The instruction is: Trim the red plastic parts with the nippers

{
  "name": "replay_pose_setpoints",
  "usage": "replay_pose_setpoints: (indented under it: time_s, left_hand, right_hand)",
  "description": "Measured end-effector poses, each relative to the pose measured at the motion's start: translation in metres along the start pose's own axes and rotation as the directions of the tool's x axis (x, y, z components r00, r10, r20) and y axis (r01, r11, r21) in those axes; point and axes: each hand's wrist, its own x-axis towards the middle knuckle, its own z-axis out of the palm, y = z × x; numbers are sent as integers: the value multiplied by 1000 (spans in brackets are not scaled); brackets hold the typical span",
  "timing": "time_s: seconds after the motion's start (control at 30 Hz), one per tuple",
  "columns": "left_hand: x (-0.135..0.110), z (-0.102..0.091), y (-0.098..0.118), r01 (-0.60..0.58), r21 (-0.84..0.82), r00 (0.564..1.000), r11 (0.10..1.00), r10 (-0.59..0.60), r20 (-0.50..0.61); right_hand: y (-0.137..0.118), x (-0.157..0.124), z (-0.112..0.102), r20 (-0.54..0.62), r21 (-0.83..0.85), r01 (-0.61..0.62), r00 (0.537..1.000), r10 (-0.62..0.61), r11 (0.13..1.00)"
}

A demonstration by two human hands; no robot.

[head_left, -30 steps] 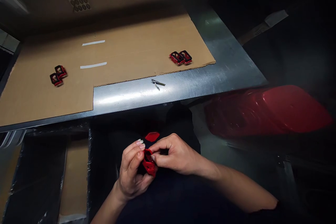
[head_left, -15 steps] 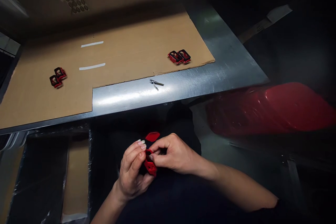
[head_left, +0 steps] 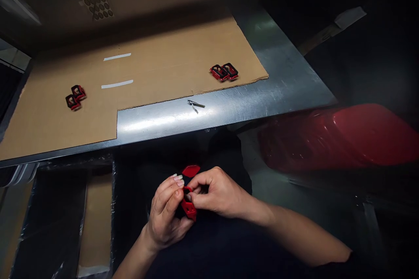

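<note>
My left hand [head_left: 166,216] is wrapped round a small red plastic part [head_left: 189,209] with a dark opening, held low in front of my dark clothing. Its thumb and fingertips press on the part's upper end. Close against the opening, my right hand [head_left: 218,192] has thumb and forefinger pinched together, the thumb tip at the part's edge. Whatever lies between those fingertips is hidden. Just beyond the fingers a flat red piece [head_left: 190,170] shows; whether it belongs to the held part, I cannot tell.
A metal table [head_left: 157,124] bears a cardboard sheet [head_left: 163,61]. On the sheet lie red-and-black frames in a left pair [head_left: 75,97] and a right pair [head_left: 224,71]. Nail clippers [head_left: 196,104] rest on bare metal. A large red plastic object [head_left: 343,137] stands at right, a black-lined box [head_left: 49,222] at lower left.
The view has shifted slightly, so the table and its things sit a little further right and lower. Both hands keep nearly the same grip on the red part.
</note>
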Motion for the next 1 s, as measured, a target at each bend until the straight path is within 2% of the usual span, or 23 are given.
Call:
replay_pose_setpoints:
  time_s: [0.4,0.73,0.9,1.0]
  left_hand:
    - [-1,-1,2,50,-63,999,997,-50,0]
    - [-6,-1,-1,40,-75,999,996,-39,8]
    - [-6,-2,1,109,-116,994,987,-111,-14]
    - [-7,-1,1,158,-150,987,976,-162,-20]
  right_hand:
    - [-4,-1,-14,168,-5,107,980,-105,994]
    - [0,0,-10,151,-1,67,986,-66,998]
    - [-2,1,-15,216,28,102,971,-106,994]
    - [-3,1,-17,215,58,102,970,-112,993]
